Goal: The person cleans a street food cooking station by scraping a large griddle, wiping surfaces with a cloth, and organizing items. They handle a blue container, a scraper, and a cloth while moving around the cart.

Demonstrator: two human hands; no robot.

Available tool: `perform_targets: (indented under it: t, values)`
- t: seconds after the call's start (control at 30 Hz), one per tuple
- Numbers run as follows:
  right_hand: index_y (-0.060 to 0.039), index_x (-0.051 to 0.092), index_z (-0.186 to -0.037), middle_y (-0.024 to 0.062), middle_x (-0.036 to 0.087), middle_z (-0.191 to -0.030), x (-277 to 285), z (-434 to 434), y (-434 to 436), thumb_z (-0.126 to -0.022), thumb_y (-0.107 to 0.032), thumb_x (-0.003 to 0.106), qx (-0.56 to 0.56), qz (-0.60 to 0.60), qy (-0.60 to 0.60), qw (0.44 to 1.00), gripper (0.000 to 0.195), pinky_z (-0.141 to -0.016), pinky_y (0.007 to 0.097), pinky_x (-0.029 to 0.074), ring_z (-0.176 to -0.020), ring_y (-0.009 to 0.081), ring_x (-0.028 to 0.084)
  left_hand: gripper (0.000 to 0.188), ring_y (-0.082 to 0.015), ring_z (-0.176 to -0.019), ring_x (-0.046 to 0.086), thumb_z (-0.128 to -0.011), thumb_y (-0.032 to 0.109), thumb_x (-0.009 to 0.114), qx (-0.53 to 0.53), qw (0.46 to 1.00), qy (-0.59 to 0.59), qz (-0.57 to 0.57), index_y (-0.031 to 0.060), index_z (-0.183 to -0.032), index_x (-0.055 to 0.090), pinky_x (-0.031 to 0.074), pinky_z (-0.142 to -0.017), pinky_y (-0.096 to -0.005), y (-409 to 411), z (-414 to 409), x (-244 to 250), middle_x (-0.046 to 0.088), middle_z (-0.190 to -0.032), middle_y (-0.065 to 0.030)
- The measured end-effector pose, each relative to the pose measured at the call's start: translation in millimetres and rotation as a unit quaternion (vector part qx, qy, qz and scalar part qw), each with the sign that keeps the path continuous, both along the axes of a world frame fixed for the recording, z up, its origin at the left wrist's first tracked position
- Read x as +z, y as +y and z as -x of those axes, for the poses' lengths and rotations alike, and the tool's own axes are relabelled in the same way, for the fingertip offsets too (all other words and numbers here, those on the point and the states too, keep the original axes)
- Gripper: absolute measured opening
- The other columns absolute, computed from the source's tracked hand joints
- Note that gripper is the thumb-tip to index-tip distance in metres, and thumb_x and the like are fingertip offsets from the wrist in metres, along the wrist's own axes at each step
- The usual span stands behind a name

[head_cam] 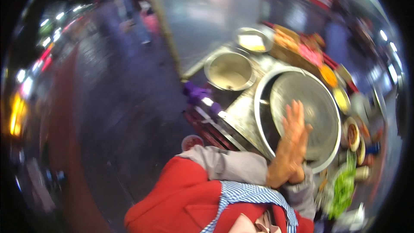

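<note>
My left hand [280,160] and my right hand [300,158] are held together palm to palm, fingers stretched out, with nothing visible between them. The left hand partly hides the right. Both are above or in front of a large round metal vessel [259,103] with a pale rim. Inside that rim sits a grey metal disc [320,103], off-centre, leaving a dark gap at its left; whether it is a lid or a griddle plate I cannot tell. A metal pot [229,71] stands behind to the left, a pale substance inside.
A round metal container [254,40] stands at the back beside a box of food [286,38]. Bowls of sauce [352,132] and green leaves [344,187] line the right side. A purple cloth [195,92] is at the cart's left edge. A tall panel [210,16] rises behind; pavement [129,103] lies left.
</note>
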State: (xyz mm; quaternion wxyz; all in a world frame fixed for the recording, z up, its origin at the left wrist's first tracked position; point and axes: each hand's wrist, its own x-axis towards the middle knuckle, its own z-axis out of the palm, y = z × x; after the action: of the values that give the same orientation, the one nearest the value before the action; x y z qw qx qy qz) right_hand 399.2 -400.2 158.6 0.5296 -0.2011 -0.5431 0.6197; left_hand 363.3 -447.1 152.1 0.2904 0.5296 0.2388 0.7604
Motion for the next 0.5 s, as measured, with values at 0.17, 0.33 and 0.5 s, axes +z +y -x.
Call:
perform_targets:
  t: [0.17,0.33,0.5]
  values:
    - [-0.0040,0.013,-0.159,0.0128,0.012,-0.167,-14,15,8,-0.103,-0.063,0.023,-0.006,0.002,0.051,0.999,0.082,-0.123,0.0421,0.008,-0.153,0.0259,0.014,0.074,-0.0398,-0.152,0.011,-0.088,0.027,0.056,-0.005,0.986,0.150,0.066,-0.0016,-0.152,0.032,0.010,-0.121,-0.0483,-30,9,-6,0.013,-0.163,-0.0259]
    - [-0.0040,0.021,-0.157,0.0155,0.027,-0.160,-104,-24,-19,-0.106,-0.053,0.025,0.212,0.127,0.241,0.939,0.070,-0.121,0.0357,0.021,-0.150,0.0231,0.023,0.055,-0.0408,-0.144,0.034,-0.098,0.042,0.041,0.007,0.882,0.408,-0.237,0.0063,-0.133,0.064,0.012,-0.120,-0.0554,16,30,-63,0.047,-0.147,-0.0268]
    - [-0.0059,0.025,-0.157,0.0147,0.024,-0.163,-51,-64,-66,-0.101,-0.065,0.007,0.220,0.228,0.027,0.948,0.083,-0.123,0.0427,0.014,-0.152,0.0255,0.018,0.048,-0.0418,-0.144,0.031,-0.092,0.019,0.055,0.192,0.897,0.398,0.021,-0.0013,-0.136,0.052,0.017,-0.119,-0.0546,99,85,-136,0.041,-0.150,-0.0259]
